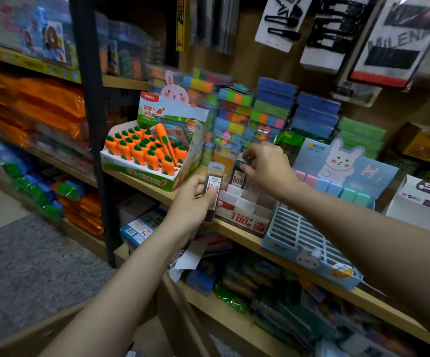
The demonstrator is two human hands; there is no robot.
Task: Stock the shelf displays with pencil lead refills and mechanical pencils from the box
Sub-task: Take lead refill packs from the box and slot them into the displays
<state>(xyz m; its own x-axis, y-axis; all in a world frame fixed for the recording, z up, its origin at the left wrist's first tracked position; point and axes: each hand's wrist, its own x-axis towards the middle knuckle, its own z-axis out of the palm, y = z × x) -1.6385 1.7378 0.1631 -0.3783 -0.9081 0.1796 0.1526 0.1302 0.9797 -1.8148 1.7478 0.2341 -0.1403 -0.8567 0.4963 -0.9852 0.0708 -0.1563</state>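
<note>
I see a carrot-eraser display box [154, 153] on the wooden shelf [141, 182], stacked colourful sticky notes [237, 117] behind it, and orange packets [36, 104] at left.

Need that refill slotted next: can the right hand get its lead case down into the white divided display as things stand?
Probably yes: the right hand holds its lead case directly above the white divided display, whose compartments below look open.

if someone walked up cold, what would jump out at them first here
Most likely the carrot display box, bright orange on the wooden shelf at left, with a pink bunny on its header. Next, the two hands at centre: the left hand holds a lead refill case, while the right hand pinches another refill over the white divided tray.
</note>
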